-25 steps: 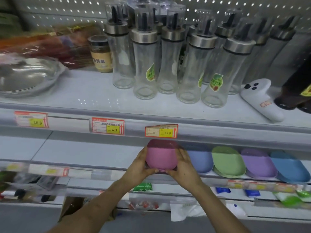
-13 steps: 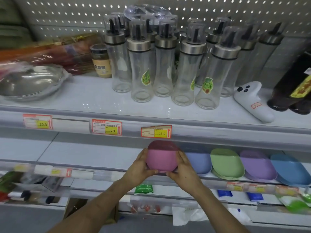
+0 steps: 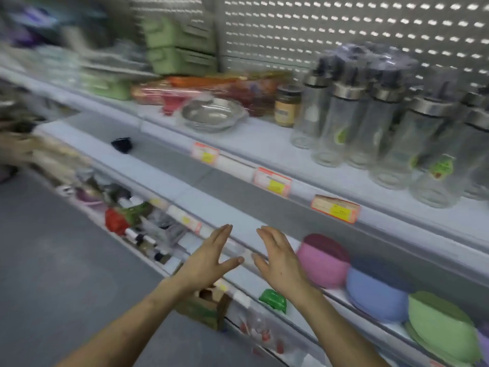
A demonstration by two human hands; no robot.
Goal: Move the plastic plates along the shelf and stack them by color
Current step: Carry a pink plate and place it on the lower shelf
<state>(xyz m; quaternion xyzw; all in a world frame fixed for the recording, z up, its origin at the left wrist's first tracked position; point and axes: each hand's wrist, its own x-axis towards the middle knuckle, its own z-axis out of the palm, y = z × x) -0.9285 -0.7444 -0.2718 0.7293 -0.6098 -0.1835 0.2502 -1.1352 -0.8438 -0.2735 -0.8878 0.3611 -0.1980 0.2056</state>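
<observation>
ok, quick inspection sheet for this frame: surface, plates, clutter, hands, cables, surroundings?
Surface: middle shelf, bare stretch left of the plates; the view is motion-blurred.
Job's things: pink plate, blue plate and green plate in a row on the middle shelf, right of the hands.
Clutter: glass bottles, metal dish and jar on the upper shelf; small dark object on the middle shelf.
Hands: left hand and right hand are open, fingers straight, holding nothing; neither grips a plate.
Cables: nothing seen.
Surroundings: pegboard wall, grey floor, price tags.
</observation>
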